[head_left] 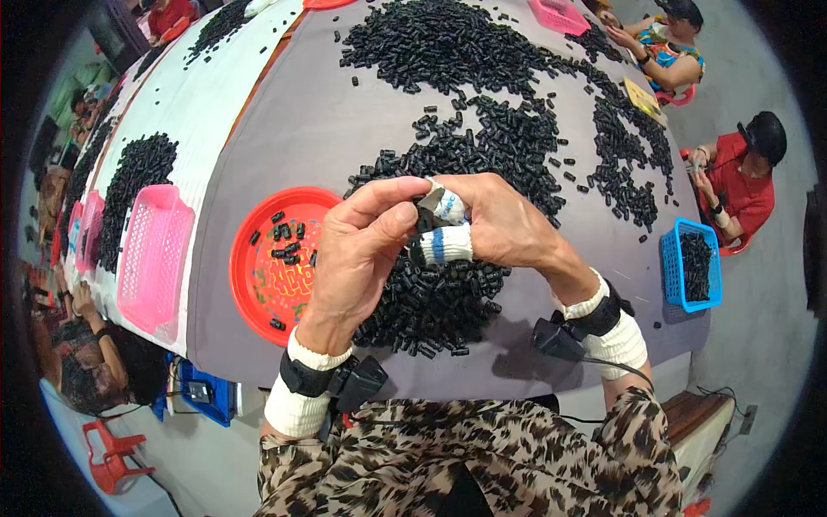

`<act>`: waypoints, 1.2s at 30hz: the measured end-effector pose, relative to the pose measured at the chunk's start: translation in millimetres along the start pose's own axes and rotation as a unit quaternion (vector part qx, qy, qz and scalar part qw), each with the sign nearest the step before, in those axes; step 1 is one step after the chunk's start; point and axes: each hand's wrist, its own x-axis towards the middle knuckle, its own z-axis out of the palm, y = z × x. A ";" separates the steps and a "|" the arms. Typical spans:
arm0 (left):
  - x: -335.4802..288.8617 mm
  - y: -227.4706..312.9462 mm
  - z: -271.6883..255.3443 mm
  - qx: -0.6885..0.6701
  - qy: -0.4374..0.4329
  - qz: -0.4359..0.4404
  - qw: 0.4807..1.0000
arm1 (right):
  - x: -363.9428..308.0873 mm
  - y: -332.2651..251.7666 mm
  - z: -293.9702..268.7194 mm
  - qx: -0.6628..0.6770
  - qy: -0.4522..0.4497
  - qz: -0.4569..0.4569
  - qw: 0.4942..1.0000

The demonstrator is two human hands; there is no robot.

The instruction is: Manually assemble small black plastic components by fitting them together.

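Over the near part of the table, my left hand (355, 246) pinches a small black cylindrical piece (423, 218) between thumb and forefinger. My right hand (517, 222) meets it from the other side, its fingers curled in and closed at the same piece. White wraps (448, 245) with blue marks cover fingers of the right hand, and they partly hide the piece. Beneath both hands lies a heap of similar black pieces (431, 306). To the left of my left hand, a round red tray (245, 284) with a printed pattern holds several loose black pieces.
A large heap of black pieces (448, 43) spreads across the far table. Pink baskets stand left, the nearest one (155, 258) on a white cloth. A blue basket (692, 297) of black pieces sits at the right edge. Co-workers sit along both sides; a red stool (112, 452) stands lower left.
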 end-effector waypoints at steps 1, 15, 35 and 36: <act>0.1 -0.1 0.3 0.012 0.007 0.004 1.000 | -1.1 0.5 0.1 -0.005 -0.001 -0.005 1.000; 1.7 -12.3 3.4 -0.092 0.004 -0.016 0.996 | -10.4 -1.3 -0.6 0.017 0.073 0.007 0.997; -0.8 -16.8 5.6 -0.103 0.034 -0.037 0.993 | -18.4 3.1 -2.9 0.017 0.102 -0.017 0.995; -1.3 -16.3 3.8 -0.124 0.019 -0.044 0.991 | -18.3 1.6 -3.0 0.014 0.096 -0.011 0.995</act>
